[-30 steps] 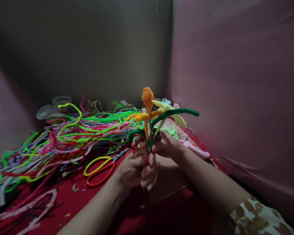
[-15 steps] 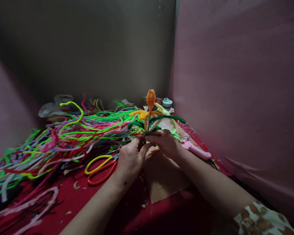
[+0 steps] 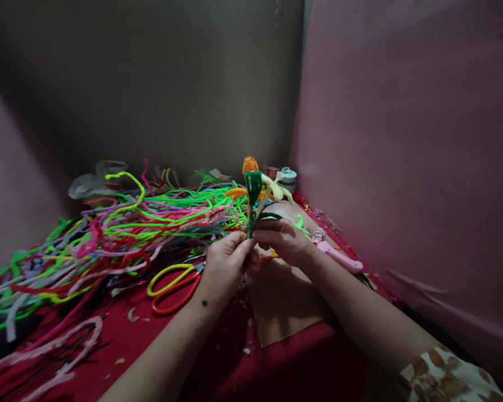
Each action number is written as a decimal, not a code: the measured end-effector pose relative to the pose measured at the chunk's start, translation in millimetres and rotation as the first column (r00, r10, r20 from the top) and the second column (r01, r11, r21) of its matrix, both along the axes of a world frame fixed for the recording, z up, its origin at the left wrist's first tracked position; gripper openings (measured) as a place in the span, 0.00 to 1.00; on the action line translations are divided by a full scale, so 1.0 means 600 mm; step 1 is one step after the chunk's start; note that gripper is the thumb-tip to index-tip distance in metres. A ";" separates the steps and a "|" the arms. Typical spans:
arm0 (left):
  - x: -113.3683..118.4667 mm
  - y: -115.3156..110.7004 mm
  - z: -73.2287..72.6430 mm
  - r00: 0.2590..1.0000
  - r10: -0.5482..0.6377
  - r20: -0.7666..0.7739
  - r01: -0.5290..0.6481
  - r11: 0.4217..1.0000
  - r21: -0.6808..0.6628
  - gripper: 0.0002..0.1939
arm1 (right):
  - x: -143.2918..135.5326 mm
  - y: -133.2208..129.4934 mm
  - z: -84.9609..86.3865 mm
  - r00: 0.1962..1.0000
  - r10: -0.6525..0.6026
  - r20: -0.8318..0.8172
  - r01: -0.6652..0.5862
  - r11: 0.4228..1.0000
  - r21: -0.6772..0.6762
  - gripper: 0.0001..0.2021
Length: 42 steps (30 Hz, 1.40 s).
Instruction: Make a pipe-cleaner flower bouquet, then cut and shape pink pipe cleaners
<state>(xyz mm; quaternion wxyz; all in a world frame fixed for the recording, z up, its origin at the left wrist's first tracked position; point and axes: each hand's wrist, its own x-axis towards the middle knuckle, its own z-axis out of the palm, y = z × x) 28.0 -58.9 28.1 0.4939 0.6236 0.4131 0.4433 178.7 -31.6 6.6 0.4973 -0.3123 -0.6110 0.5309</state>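
Note:
A small bouquet of pipe-cleaner flowers (image 3: 252,187) stands upright between my hands, with an orange bud on top, a dark green leaf loop in front, and orange and pale yellow petals at the sides. My left hand (image 3: 226,265) is closed around its stems, thumb pressed against them. On the right, my right hand (image 3: 283,239) pinches at the base of the stems and a dark green strand near its fingers. The fingertips partly hide the lower stems. Just left of my left wrist lie scissors (image 3: 171,287) with yellow and red handles.
A big heap of coloured pipe cleaners (image 3: 151,223) covers the left and back. Brown cardboard (image 3: 280,307) lies under my hands on the red cloth (image 3: 134,352). To the right rests a pink glue gun (image 3: 339,257); a light-blue-lidded jar (image 3: 288,177) stands behind.
The bouquet has been turned, so the dark green leaf loop now faces me and stands up before the orange bud. Both hands keep their places at the stems.

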 end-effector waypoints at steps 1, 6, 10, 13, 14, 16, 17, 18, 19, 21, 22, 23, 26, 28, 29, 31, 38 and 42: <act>0.001 -0.001 0.001 0.999 -0.027 0.036 0.028 0.999 -0.034 0.12 | 0.002 0.001 0.001 1.000 -0.002 -0.003 0.002 1.000 0.006 0.07; 0.000 0.001 0.000 0.986 -0.094 0.140 0.112 0.986 -0.123 0.12 | 0.006 0.005 0.005 1.000 0.017 0.004 -0.018 0.999 0.033 0.06; -0.004 0.007 -0.009 0.958 -0.179 0.225 0.213 0.967 -0.137 0.11 | 0.005 0.008 0.005 0.994 0.097 -0.047 -0.097 0.995 -0.001 0.07; -0.004 0.007 -0.016 0.918 -0.235 0.320 0.298 0.941 -0.163 0.11 | 0.003 0.006 0.003 0.975 0.179 -0.132 -0.191 0.977 -0.092 0.07; -0.003 0.007 -0.017 0.908 -0.242 0.343 0.314 0.934 -0.171 0.10 | 0.002 0.005 0.003 0.969 0.193 -0.156 -0.212 0.970 -0.117 0.07; -0.002 0.006 -0.019 0.894 -0.250 0.371 0.330 0.928 -0.172 0.10 | 0.001 0.003 0.004 0.959 0.220 -0.176 -0.247 0.958 -0.148 0.08; -0.002 0.006 -0.019 0.891 -0.254 0.376 0.334 0.928 -0.166 0.09 | 0.000 0.001 0.004 0.956 0.233 -0.179 -0.262 0.952 -0.157 0.08; -0.003 0.006 -0.019 0.890 -0.259 0.375 0.337 0.928 -0.159 0.09 | -0.001 0.000 0.005 0.952 0.246 -0.183 -0.276 0.948 -0.160 0.09; -0.003 0.007 -0.019 0.891 -0.263 0.370 0.338 0.928 -0.155 0.09 | -0.002 -0.001 0.005 0.947 0.260 -0.187 -0.290 0.944 -0.157 0.10; -0.005 0.008 -0.017 0.898 -0.272 0.347 0.339 0.928 -0.152 0.10 | -0.004 -0.003 0.006 0.940 0.273 -0.203 -0.302 0.944 -0.132 0.12; -0.006 0.009 -0.015 0.903 -0.277 0.328 0.338 0.930 -0.143 0.10 | -0.005 -0.004 0.006 0.939 0.272 -0.211 -0.300 0.947 -0.116 0.13; -0.007 0.009 -0.012 0.911 -0.283 0.300 0.332 0.935 -0.127 0.11 | -0.006 -0.004 0.005 0.938 0.268 -0.219 -0.294 0.950 -0.100 0.12; -0.006 0.009 -0.004 0.946 -0.265 0.189 0.284 0.955 -0.082 0.14 | -0.008 -0.004 0.000 0.940 0.251 -0.232 -0.272 0.960 -0.065 0.11; -0.004 0.006 0.001 0.965 -0.225 0.138 0.237 0.968 -0.086 0.15 | -0.009 -0.003 -0.003 0.936 0.253 -0.244 -0.275 0.960 -0.056 0.12; -0.003 0.004 0.003 0.970 -0.209 0.126 0.221 0.971 -0.089 0.15 | -0.009 -0.003 -0.004 0.932 0.258 -0.255 -0.280 0.959 -0.053 0.12; 0.000 0.001 0.005 0.975 -0.192 0.116 0.202 0.976 -0.080 0.14 | -0.010 -0.003 -0.006 0.923 0.262 -0.281 -0.288 0.956 -0.053 0.10; 0.005 0.001 0.000 0.978 -0.132 0.160 0.147 0.986 -0.085 0.10 | -0.014 -0.004 -0.005 0.929 0.231 -0.289 -0.262 0.962 -0.072 0.12; 0.007 0.000 -0.003 0.975 -0.106 0.196 0.134 0.982 -0.136 0.11 | -0.015 -0.007 -0.004 0.935 0.219 -0.280 -0.258 0.960 -0.109 0.13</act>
